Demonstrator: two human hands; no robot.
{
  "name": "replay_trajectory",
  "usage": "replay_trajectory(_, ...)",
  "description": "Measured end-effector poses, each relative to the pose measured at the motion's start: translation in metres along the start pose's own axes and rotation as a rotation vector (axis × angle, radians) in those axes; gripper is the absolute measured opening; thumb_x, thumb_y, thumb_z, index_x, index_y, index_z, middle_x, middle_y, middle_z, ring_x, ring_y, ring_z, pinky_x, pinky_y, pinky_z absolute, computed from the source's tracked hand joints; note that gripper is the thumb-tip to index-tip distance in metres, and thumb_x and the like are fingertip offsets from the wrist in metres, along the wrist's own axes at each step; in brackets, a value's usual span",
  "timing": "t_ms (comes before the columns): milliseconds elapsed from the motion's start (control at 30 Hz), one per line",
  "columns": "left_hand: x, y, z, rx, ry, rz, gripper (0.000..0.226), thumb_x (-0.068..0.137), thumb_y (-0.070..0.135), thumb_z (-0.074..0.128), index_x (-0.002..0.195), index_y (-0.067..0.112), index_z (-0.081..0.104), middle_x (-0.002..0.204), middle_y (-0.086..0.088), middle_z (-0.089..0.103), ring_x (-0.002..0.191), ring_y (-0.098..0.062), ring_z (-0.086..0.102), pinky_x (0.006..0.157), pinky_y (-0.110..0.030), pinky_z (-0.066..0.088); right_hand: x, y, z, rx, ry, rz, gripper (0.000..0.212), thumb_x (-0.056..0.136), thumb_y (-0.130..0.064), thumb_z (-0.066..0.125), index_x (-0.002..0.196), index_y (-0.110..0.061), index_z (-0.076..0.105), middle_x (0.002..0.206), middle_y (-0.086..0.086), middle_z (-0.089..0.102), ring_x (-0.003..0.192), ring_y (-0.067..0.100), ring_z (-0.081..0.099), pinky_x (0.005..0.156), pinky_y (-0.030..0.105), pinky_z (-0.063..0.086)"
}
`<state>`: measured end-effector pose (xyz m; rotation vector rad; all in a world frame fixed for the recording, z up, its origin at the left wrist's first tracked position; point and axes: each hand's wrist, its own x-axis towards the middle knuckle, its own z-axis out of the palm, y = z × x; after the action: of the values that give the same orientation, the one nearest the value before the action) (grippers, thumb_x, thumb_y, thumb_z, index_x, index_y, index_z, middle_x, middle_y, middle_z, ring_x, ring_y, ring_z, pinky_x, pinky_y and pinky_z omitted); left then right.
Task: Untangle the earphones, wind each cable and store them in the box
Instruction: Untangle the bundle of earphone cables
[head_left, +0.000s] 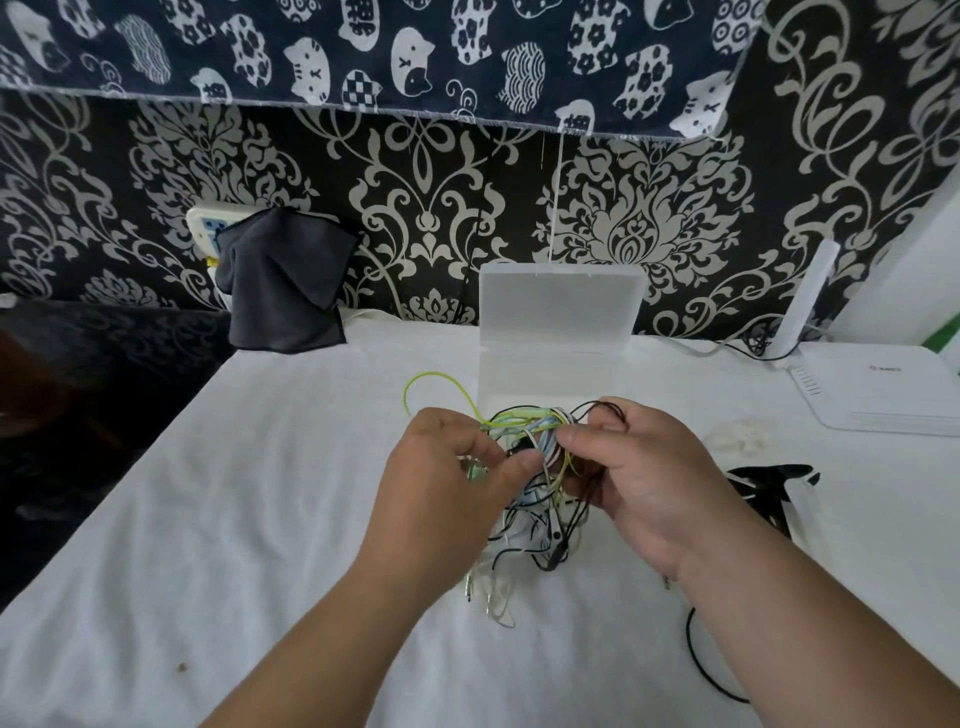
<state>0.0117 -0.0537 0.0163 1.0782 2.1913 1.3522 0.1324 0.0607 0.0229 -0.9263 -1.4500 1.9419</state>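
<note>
I count two grips: my left grip (447, 467) and my right grip (639, 478), both pinching one tangle of earphones (540, 525). That tangle shows four cable colours: yellow-green, black, white and pale blue. How many sets that makes, I cannot tell. On the one table (208, 519) there is one clear box (558, 306) with one raised lid, one dark cloth (283, 280), and one white router (883, 389) with one antenna (810, 296) in view. There is also one loose black cable loop (696, 660), one black gadget (769, 483) and one small heap of white bits (737, 436).
</note>
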Motion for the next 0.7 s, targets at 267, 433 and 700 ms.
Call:
replay_trajectory(267, 0.0, -0.001, 0.0, 0.048, -0.031, 0.128, 0.016, 0.079, 0.038, 0.078, 0.077, 0.029, 0.064, 0.099, 0.013, 0.056, 0.095, -0.002, 0.059, 0.089, -0.033, 0.051, -0.004, -0.002, 0.001, 0.031, -0.072, 0.046, 0.047, 0.09, 0.007, 0.058, 0.062, -0.023, 0.034, 0.064, 0.004, 0.056, 0.061, 0.021, 0.053, 0.054, 0.03, 0.043)
replay_trajectory(433, 0.001, -0.002, -0.004, 0.159, -0.081, 0.255, 0.005, 0.088, 0.029, 0.071, 0.089, 0.025, 0.068, 0.103, 0.016, 0.052, 0.096, 0.004, 0.054, 0.083, -0.011, 0.041, -0.003, -0.004, 0.0, 0.094, -0.066, 0.088, 0.046, 0.091, 0.007, 0.055, 0.061, -0.022, 0.035, 0.077, 0.015, 0.06, 0.065, 0.024, 0.053, 0.053, 0.031, 0.043)
replay_trajectory(700, -0.001, 0.003, -0.018, 0.215, -0.26, 0.32, 0.021, 0.087, 0.011, 0.069, 0.098, 0.028, 0.072, 0.118, 0.02, 0.049, 0.085, 0.02, 0.052, 0.071, -0.001, 0.035, 0.006, -0.002, -0.012, -0.173, 0.112, 0.0, 0.053, 0.086, 0.005, 0.063, 0.054, -0.023, 0.032, 0.063, 0.005, 0.041, 0.063, 0.021, 0.048, 0.057, 0.032, 0.041)
